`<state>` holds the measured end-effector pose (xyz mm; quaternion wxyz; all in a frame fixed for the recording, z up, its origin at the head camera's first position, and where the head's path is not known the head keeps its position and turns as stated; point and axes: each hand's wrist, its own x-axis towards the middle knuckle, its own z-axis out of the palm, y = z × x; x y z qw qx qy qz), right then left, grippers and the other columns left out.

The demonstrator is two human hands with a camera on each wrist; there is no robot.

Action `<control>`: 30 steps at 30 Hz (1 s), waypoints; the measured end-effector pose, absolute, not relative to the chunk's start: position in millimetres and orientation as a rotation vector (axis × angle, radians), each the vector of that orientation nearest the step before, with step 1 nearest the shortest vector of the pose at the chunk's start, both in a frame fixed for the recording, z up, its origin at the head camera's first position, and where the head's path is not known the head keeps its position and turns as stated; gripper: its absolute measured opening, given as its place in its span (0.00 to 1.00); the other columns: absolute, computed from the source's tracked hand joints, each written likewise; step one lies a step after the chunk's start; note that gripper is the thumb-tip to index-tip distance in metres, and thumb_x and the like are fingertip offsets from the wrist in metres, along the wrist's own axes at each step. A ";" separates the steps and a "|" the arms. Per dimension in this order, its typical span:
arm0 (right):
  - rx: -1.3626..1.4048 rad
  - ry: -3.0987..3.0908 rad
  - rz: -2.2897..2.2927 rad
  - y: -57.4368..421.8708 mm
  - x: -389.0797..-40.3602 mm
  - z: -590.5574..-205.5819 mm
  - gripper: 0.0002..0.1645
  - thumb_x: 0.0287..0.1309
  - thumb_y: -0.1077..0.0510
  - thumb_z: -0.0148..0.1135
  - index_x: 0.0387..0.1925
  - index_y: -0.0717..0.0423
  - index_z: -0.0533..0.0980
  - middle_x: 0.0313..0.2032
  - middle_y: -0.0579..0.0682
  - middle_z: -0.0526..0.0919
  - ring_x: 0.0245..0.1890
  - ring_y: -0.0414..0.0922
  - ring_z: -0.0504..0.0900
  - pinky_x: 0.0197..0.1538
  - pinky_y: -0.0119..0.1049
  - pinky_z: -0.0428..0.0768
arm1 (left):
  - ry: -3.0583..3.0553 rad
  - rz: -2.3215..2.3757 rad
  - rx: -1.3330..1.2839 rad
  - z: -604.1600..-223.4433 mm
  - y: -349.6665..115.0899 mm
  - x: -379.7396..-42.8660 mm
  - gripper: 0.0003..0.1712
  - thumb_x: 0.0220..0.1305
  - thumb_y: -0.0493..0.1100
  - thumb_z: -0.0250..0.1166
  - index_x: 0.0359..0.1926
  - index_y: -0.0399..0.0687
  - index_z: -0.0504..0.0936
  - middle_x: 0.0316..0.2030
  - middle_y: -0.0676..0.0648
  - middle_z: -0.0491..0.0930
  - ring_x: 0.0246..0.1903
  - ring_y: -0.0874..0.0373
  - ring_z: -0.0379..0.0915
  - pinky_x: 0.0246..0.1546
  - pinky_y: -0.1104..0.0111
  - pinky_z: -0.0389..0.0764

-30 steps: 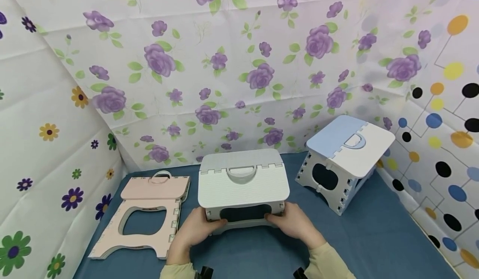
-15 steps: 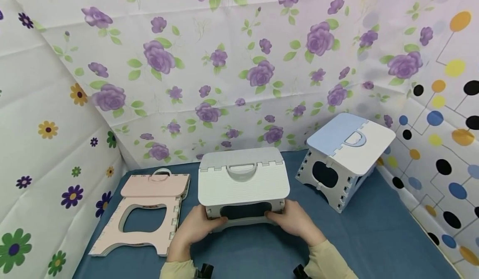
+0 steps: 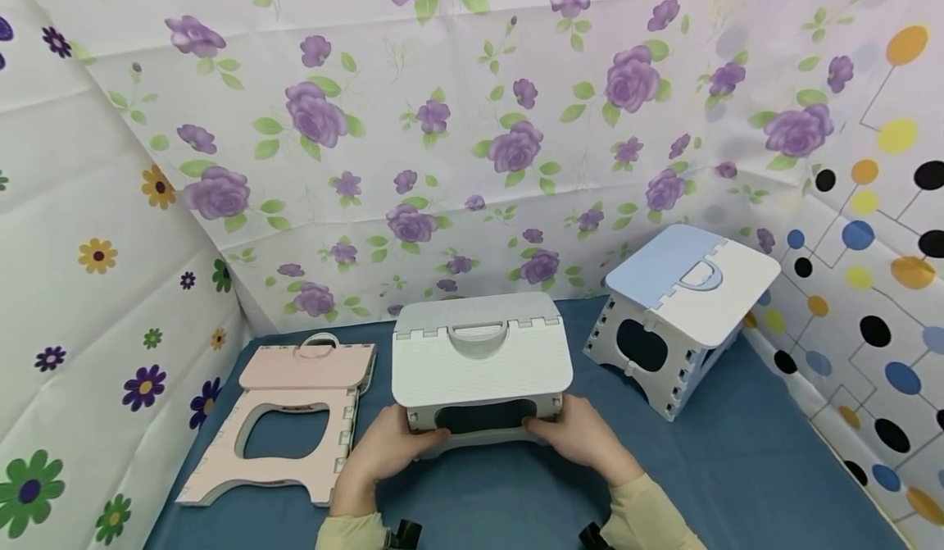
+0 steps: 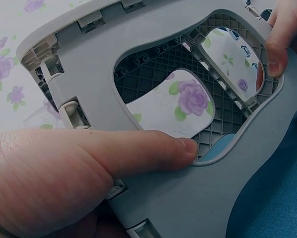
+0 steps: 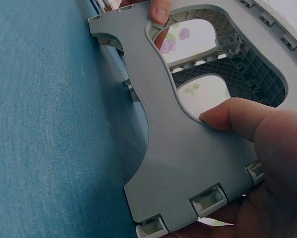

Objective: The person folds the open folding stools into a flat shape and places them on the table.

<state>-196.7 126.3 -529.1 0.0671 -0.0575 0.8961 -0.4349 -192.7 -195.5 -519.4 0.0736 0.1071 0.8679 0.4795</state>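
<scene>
A grey-and-white folding stool [image 3: 479, 370] stands unfolded in the middle of the head view, its carry handle lying flat in the top. My left hand [image 3: 394, 447] grips its left legs. In the left wrist view the left thumb [image 4: 158, 151] lies across the front panel to the rim of the oval opening. On the other side my right hand [image 3: 586, 435] grips the right legs. The right wrist view has the right thumb [image 5: 228, 116] on the same rim. Most of the other fingers are hidden behind the stool's sides.
Left of the hands, a pink folding stool [image 3: 295, 427] lies folded flat on the blue cloth [image 3: 487, 501]. At the back right a blue-and-white folding stool [image 3: 689, 288] stands unfolded. A flowered curtain [image 3: 472, 124] rises behind the table.
</scene>
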 end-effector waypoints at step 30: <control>-0.157 2.696 -1.319 126.1 -198.1 -531.5 0.37 0.63 0.49 0.77 0.70 0.55 0.76 0.55 0.59 0.87 0.37 0.46 0.81 0.41 0.47 0.78 | 2.588 1.453 0.335 -519.4 -195.4 -191.5 0.49 0.63 0.47 0.81 0.79 0.47 0.65 0.71 0.35 0.74 0.70 0.34 0.71 0.65 0.37 0.74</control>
